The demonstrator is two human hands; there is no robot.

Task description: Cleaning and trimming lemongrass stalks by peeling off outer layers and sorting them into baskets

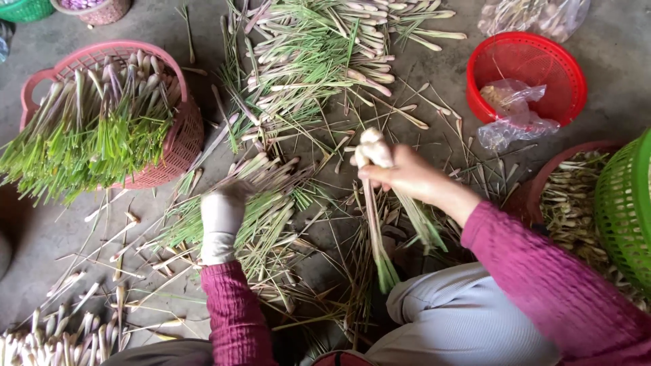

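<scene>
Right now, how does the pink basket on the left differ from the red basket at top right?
The pink basket is packed with lemongrass stalks and lies tipped, their green ends spilling out toward the floor; the red basket stands upright and holds only a crumpled clear plastic bag. The pink one has a handle and looks larger; the red one shows a plain round rim. Both are perforated plastic on the concrete floor.

One crumpled clear plastic bag (513, 112) lies in the red round basket (525, 76) at far right, draped over its near rim. A second clear bag (536, 15), holding pale pieces, lies beyond that basket at the far edge.
</scene>
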